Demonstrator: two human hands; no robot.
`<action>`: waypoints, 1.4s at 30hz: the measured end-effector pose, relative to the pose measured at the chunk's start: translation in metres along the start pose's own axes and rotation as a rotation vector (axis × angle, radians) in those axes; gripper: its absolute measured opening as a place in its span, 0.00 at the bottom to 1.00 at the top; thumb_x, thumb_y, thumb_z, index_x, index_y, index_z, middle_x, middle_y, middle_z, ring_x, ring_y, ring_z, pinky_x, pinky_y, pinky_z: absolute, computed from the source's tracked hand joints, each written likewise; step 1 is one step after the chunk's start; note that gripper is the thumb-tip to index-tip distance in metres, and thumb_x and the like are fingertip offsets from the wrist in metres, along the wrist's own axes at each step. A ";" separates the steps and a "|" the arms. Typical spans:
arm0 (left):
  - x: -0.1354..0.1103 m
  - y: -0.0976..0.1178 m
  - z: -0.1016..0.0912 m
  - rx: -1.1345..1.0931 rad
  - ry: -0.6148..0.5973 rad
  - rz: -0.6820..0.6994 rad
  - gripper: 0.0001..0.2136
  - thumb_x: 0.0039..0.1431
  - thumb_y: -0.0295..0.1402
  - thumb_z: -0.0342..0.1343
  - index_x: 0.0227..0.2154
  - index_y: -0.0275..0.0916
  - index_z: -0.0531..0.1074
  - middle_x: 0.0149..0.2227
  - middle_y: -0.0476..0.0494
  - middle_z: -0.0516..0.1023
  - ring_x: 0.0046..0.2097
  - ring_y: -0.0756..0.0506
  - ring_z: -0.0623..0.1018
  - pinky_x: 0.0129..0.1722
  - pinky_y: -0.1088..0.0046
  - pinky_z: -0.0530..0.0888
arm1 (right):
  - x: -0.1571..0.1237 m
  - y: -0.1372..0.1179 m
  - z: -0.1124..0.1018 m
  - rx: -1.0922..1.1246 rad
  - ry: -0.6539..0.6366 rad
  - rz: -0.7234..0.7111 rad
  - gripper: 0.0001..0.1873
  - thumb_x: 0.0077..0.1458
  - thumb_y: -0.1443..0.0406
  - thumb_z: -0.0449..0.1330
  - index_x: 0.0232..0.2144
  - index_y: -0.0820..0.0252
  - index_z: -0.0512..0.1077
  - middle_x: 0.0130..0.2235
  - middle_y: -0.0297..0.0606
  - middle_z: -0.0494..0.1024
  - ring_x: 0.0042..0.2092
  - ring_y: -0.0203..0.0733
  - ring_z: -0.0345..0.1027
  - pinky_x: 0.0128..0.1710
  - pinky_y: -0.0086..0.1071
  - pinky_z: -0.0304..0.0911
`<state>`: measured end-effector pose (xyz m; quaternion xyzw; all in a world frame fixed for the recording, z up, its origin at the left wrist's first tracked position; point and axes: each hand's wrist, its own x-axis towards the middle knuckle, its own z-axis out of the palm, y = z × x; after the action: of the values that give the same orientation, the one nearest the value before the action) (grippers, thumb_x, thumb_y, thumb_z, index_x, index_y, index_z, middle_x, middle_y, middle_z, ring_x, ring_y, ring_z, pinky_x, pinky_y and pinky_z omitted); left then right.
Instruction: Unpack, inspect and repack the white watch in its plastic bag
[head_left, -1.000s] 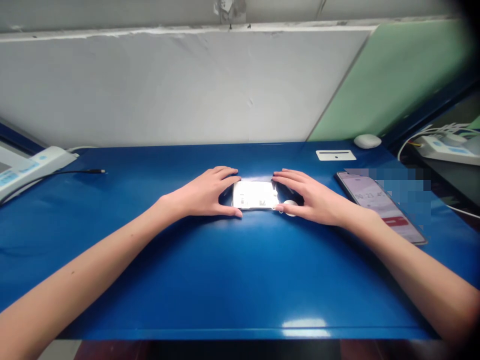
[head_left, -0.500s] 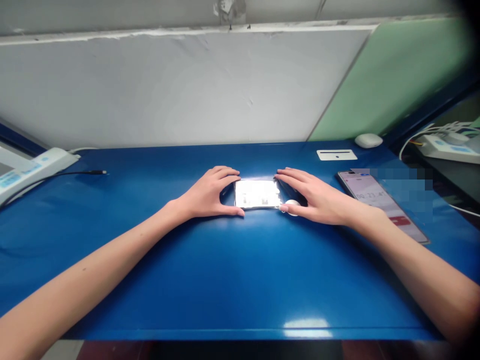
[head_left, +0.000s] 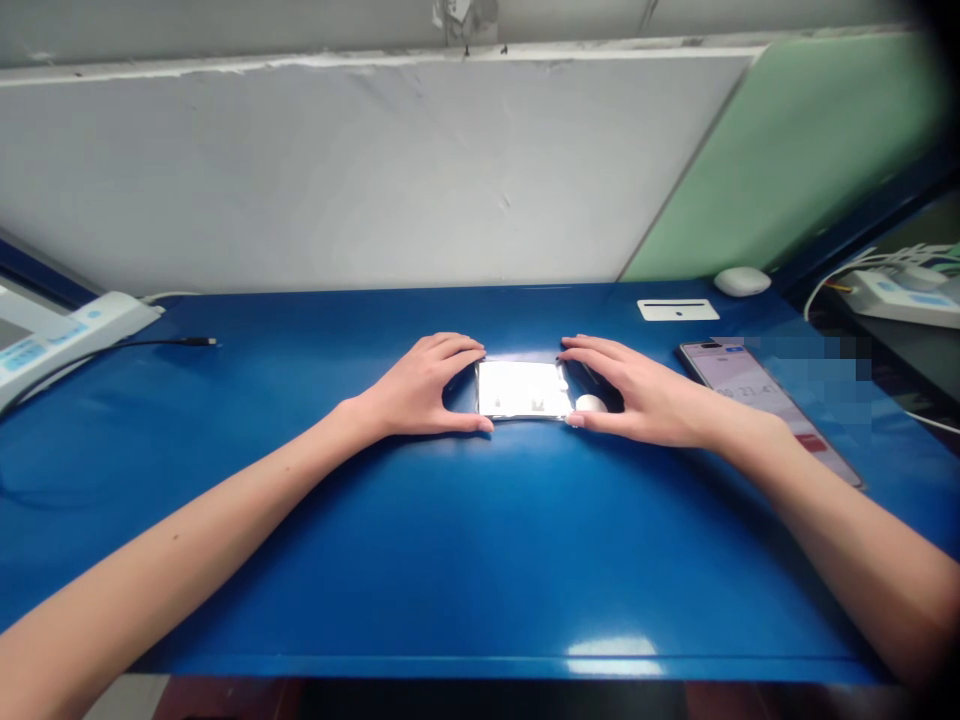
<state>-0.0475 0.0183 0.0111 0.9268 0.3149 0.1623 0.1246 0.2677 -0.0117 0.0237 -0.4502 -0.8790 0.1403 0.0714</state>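
Note:
A flat, bright white rectangular item (head_left: 523, 388) with shiny edges lies on the blue table (head_left: 450, 540). Glare washes out its surface, so I cannot tell its kind. My left hand (head_left: 431, 385) rests at its left end, fingers apart, fingertips by the far corner and thumb by the near corner. At the right end is my right hand (head_left: 637, 390), its fingers and thumb spread in a similar way. A small white round thing (head_left: 591, 404) sits between my right thumb and fingers, partly hidden.
A phone (head_left: 780, 410) with a timer lies beyond my right wrist, partly covered by it. Behind it are a white slotted card (head_left: 678, 310) and a white rounded case (head_left: 742, 282). A power strip (head_left: 82, 335) and a black cable (head_left: 199, 342) lie at left.
My right hand sits slightly farther right, its thumb at the item's near right corner. The whole view has shifted a little; otherwise the hands and item keep nearly the same arrangement.

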 end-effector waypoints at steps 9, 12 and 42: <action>0.000 0.001 -0.001 0.005 -0.009 -0.023 0.39 0.51 0.60 0.60 0.58 0.36 0.68 0.60 0.31 0.69 0.62 0.32 0.66 0.61 0.51 0.63 | -0.001 -0.001 0.003 -0.032 -0.004 -0.029 0.44 0.55 0.42 0.57 0.66 0.58 0.59 0.68 0.54 0.57 0.68 0.64 0.49 0.62 0.60 0.55; 0.001 0.006 -0.001 -0.016 -0.023 -0.050 0.38 0.53 0.59 0.59 0.58 0.36 0.67 0.60 0.31 0.68 0.62 0.32 0.66 0.61 0.51 0.64 | 0.000 0.000 0.003 -0.033 0.008 -0.041 0.43 0.55 0.42 0.58 0.66 0.57 0.60 0.68 0.54 0.58 0.68 0.64 0.50 0.61 0.60 0.56; 0.002 0.024 0.009 -0.080 -0.134 -0.081 0.26 0.72 0.47 0.35 0.65 0.41 0.58 0.67 0.44 0.61 0.70 0.36 0.54 0.67 0.47 0.50 | -0.001 -0.014 -0.004 0.288 0.426 -0.057 0.12 0.62 0.58 0.57 0.42 0.47 0.80 0.45 0.37 0.82 0.45 0.50 0.76 0.47 0.45 0.73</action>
<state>-0.0297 -0.0003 0.0112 0.9163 0.3364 0.1070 0.1889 0.2583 -0.0191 0.0322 -0.4300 -0.8273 0.1639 0.3222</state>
